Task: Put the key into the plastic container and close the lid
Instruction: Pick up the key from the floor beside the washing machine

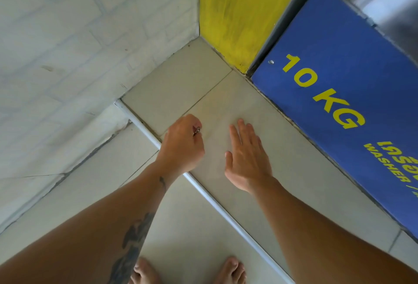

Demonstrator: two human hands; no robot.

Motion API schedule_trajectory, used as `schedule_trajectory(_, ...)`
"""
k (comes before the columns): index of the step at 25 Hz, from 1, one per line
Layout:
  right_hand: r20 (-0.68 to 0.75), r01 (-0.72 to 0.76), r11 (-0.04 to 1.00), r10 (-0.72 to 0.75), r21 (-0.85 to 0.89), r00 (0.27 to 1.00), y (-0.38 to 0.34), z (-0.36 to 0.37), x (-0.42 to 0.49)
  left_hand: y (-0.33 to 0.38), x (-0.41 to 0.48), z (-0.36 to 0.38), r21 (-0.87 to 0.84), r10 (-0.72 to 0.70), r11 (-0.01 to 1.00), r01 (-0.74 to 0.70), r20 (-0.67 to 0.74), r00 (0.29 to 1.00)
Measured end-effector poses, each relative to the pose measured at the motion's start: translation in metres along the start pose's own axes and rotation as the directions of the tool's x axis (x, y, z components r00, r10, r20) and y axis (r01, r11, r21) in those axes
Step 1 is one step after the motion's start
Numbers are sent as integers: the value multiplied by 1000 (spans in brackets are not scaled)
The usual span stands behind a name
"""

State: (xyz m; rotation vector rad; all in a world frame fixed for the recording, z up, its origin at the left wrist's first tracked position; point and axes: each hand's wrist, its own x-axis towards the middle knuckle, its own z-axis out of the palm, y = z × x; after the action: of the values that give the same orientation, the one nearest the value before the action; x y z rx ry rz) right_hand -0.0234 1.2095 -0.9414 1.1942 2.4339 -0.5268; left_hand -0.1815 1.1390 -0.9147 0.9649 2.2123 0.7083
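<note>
My left hand is curled into a fist above the edge of a raised tiled step, with a small metal key poking out between its fingers. My right hand is held flat beside it with its fingers stretched out and nothing in it, hovering over the step's tile. No plastic container shows in this view.
The raised tiled step has a white edge strip running diagonally. A white brick wall stands to the left, a yellow wall behind. A blue washer panel marked "10 KG" is on the right. Bare feet stand on the lower floor.
</note>
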Motion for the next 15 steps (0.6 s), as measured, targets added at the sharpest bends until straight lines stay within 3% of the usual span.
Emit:
schedule_trajectory(6,-8,18,996,-18,90,1000,-28,-75,-45,48,-36,-61,-111,-110,986,122,105,988)
schedule_trajectory(11,-51,78,992,-73,104,996,-59,-167,-102,95,-76,-141,93,9,996,-16,72,997)
schedule_trajectory(15,-64,139,985,-133,98,989,-92,-249,-166,148,-120,-230,199,1,980,-12,54,999)
